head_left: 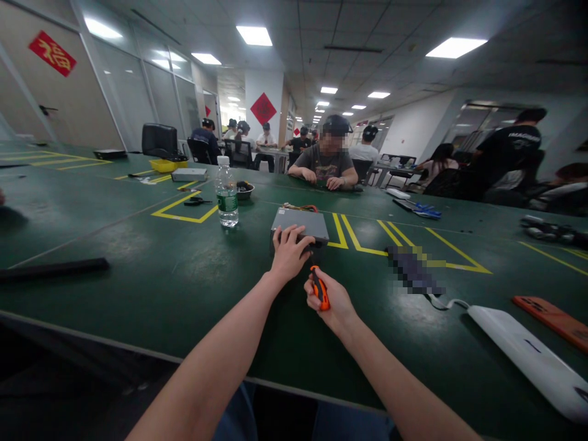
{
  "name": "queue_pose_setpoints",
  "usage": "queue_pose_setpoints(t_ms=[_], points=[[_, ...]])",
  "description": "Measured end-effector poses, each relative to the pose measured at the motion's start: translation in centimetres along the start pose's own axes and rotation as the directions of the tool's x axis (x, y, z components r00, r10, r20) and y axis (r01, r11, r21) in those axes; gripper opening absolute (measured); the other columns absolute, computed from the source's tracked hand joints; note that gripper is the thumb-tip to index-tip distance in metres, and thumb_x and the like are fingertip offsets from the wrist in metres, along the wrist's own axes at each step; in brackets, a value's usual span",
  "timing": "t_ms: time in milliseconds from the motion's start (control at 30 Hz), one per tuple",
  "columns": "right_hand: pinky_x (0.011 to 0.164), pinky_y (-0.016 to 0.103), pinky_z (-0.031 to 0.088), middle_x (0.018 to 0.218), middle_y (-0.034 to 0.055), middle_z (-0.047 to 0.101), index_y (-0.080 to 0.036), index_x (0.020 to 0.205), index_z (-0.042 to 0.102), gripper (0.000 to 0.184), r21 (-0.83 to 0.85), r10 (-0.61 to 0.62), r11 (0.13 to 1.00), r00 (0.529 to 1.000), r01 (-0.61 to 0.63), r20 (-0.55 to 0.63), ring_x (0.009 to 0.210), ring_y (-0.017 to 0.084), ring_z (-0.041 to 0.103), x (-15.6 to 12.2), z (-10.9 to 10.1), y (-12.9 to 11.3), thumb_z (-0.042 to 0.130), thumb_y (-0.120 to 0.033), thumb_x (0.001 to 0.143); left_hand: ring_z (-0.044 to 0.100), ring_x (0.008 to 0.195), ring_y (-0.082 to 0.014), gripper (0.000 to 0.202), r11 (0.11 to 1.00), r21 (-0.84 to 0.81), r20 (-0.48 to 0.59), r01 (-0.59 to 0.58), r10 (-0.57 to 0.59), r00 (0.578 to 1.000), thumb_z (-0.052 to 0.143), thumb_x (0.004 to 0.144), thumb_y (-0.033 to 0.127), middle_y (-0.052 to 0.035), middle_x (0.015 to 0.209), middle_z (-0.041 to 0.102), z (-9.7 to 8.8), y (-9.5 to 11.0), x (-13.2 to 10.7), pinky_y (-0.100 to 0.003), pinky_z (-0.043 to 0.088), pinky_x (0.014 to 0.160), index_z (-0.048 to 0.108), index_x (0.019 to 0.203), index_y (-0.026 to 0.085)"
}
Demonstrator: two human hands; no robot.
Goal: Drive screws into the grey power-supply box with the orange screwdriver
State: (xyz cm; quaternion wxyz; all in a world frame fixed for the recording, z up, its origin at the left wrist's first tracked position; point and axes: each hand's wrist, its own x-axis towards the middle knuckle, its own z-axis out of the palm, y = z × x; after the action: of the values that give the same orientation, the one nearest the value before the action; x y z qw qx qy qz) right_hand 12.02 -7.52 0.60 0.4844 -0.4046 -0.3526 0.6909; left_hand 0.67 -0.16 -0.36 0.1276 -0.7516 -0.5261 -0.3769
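Note:
A flat grey metal box (303, 223) with coloured wires at its far end lies on the green table (138, 269). My left hand (289, 251) rests on the box's near edge, fingers curled over it and holding it steady. Just behind it, my right hand (331, 301) is closed around an orange-and-black screwdriver (319, 286). The screwdriver's shaft points up toward the near side of the box; its tip is hidden by my left hand.
A clear water bottle (226, 199) stands left of the box, with a dark bowl (244, 190) and scissors (196, 201) beyond. A white power strip (528, 355) and an orange tool (554, 320) lie at the right. A person (328, 160) sits across the table; others work farther back.

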Motion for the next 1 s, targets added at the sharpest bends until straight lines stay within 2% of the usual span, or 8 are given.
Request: queue_pose_setpoints(t_ms=[233,400,433,500,567,633,800,1000], points=[[0.037,0.019,0.033,0.056,-0.0014,0.053,-0.018,0.079,0.046,0.023,-0.119,-0.061,0.991,0.998,0.057,-0.026,0.037,0.008,0.042,0.3,0.2,0.2,0.046,-0.04,0.084,0.036,0.124,-0.0197,0.006,0.997,-0.038,-0.02,0.066,-0.067,0.998,0.063,0.076,0.032,0.0036,0.126,0.051,0.6,-0.2,0.3,-0.047,0.014,0.109,0.066,0.081,0.033],[0.047,0.02,0.043,0.078,-0.0011,0.054,-0.022,0.091,0.049,0.028,-0.339,-0.307,0.909,0.94,0.244,-0.146,0.058,0.011,0.052,-1.7,-1.1,-0.8,0.058,-0.045,0.077,0.038,0.122,-0.0198,0.007,0.994,-0.063,-0.016,0.091,-0.093,0.996,0.063,0.076,0.03,0.004,0.125,0.052,0.5,-0.1,0.6,-0.047,0.016,0.108,0.067,0.081,0.034],[0.053,0.022,0.046,0.088,0.0004,0.054,-0.023,0.097,0.051,0.029,-0.413,-0.386,0.857,0.914,0.307,-0.123,0.061,0.011,0.053,-2.4,-1.4,-1.1,0.059,-0.042,0.077,0.038,0.122,-0.0199,0.007,0.993,-0.066,-0.014,0.096,-0.097,0.995,0.063,0.076,0.031,0.004,0.124,0.052,0.4,0.0,0.7,-0.047,0.016,0.107,0.067,0.081,0.034],[0.062,0.028,0.05,0.106,0.0069,0.051,-0.023,0.109,0.052,0.032,-0.757,-0.592,0.41,0.78,0.508,0.202,0.068,0.013,0.055,-3.7,-1.9,-1.9,0.053,-0.038,0.081,0.039,0.121,-0.0205,0.007,0.992,-0.072,-0.014,0.108,-0.11,0.994,0.065,0.075,0.032,0.0039,0.123,0.053,0.4,0.1,0.8,-0.048,0.017,0.107,0.067,0.081,0.034],[0.073,0.033,0.051,0.123,0.0098,0.044,-0.025,0.113,0.053,0.031,-0.795,-0.482,0.034,0.707,0.606,0.518,0.09,0.02,0.057,-4.7,-2.3,-2.6,0.05,-0.031,0.083,0.04,0.119,-0.0212,0.007,0.99,-0.075,-0.015,0.121,-0.123,0.992,0.067,0.073,0.034,0.0037,0.122,0.054,0.4,0.1,1.0,-0.048,0.019,0.105,0.068,0.079,0.035],[0.084,0.037,0.049,0.13,0.0109,0.04,-0.024,0.118,0.05,0.034,-0.738,-0.38,-0.173,0.647,0.652,0.661,0.107,0.023,0.052,-4.9,-2.6,-3.2,0.043,-0.021,0.085,0.04,0.118,-0.0217,0.006,0.989,-0.077,-0.015,0.127,-0.129,0.992,0.067,0.072,0.035,0.0035,0.121,0.054,0.4,0.0,1.2,-0.048,0.02,0.104,0.068,0.078,0.035],[0.079,0.039,0.05,0.131,0.0155,0.044,-0.022,0.125,0.047,0.04,-0.606,-0.262,-0.4,0.548,0.688,0.794,0.098,0.024,0.059,-3.3,-3.4,-3.6,0.035,-0.012,0.088,0.039,0.12,-0.0215,0.016,0.995,-0.066,0.031,0.08,-0.078,0.996,0.061,0.074,0.021,0.0045,0.122,0.053,-0.1,-0.4,1.1,-0.048,0.02,0.103,0.066,0.08,0.035],[0.072,0.038,0.05,0.112,0.0153,0.058,-0.023,0.108,0.058,0.023,-0.49,-0.24,-0.468,0.428,0.735,0.871,0.088,0.023,0.061,-1.2,-4.3,-1.9,0.046,-0.024,0.088,0.041,0.118,-0.0191,0.046,0.995,-0.044,0.038,0.09,-0.088,0.995,0.049,0.068,0.005,0.0034,0.121,0.055,-0.7,-0.3,0.9,-0.042,0.02,0.104,0.054,0.105,0.033]])
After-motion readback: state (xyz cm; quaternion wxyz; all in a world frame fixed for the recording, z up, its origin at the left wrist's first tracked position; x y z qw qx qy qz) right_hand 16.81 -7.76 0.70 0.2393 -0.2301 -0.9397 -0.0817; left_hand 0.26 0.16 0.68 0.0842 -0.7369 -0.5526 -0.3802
